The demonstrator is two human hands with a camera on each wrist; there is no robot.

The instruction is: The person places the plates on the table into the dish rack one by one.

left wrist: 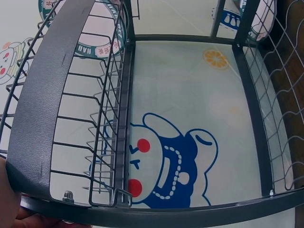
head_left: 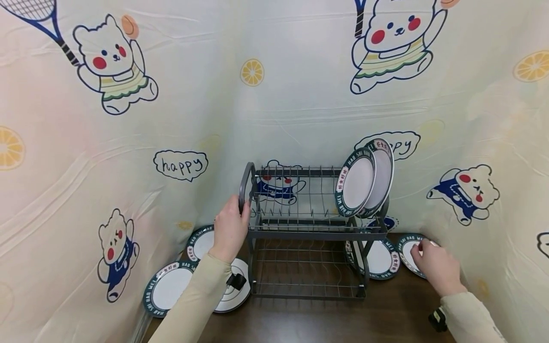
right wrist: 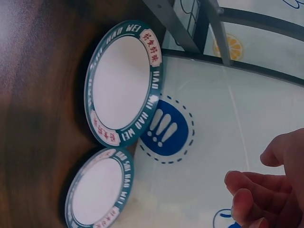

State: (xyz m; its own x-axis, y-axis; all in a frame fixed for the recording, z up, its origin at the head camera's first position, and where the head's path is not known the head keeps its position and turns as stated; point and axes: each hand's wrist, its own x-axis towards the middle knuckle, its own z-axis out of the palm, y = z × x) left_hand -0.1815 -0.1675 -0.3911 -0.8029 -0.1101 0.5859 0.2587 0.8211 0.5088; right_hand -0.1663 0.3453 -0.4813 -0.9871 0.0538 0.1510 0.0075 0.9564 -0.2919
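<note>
A dark grey two-tier dish rack [head_left: 317, 236] stands on the brown table. My left hand [head_left: 230, 227] grips the upright handle at its left end; part of that hand shows at the lower left edge of the left wrist view. Two round plates with green lettered rims, a front one [head_left: 356, 183] and a rear one [head_left: 385, 174], stand upright at the right end of the upper tier. My right hand [head_left: 442, 269] hangs above a small plate [head_left: 405, 247] right of the rack, partly covering it in the head view. Its fingers [right wrist: 251, 190] are loosely bent and hold nothing.
Another green-rimmed plate [head_left: 379, 262] lies beside the rack's right leg. On the left lie a large plate [head_left: 169, 288], a smaller one [head_left: 201, 243] and a white plate [head_left: 233, 297] partly hidden by my forearm. A printed cloth [head_left: 291, 105] hangs behind and around the table.
</note>
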